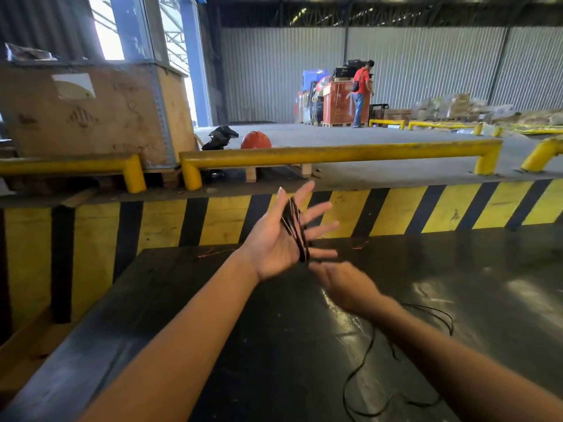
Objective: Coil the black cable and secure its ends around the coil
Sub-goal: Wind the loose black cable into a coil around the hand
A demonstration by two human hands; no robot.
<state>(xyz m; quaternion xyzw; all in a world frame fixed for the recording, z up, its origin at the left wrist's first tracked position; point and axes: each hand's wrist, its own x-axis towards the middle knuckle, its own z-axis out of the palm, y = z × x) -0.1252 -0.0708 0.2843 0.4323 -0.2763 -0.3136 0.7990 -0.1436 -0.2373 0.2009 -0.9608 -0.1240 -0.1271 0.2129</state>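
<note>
My left hand (278, 239) is raised palm up above the black table (249, 345), fingers spread. Several turns of the thin black cable (295, 229) are wound around its fingers. Just below and to the right is my right hand (341, 284), blurred by motion; its fingers point toward the bottom of the coil, and whether they pinch the cable I cannot tell. The loose rest of the cable (362, 370) trails in loops over the table under my right forearm.
Behind the table runs a yellow-and-black striped dock wall (396, 208) topped by yellow guard rails (335, 153). A large wooden crate (91, 114) stands at the left. A person in a red shirt (362, 92) is far off by stacked goods.
</note>
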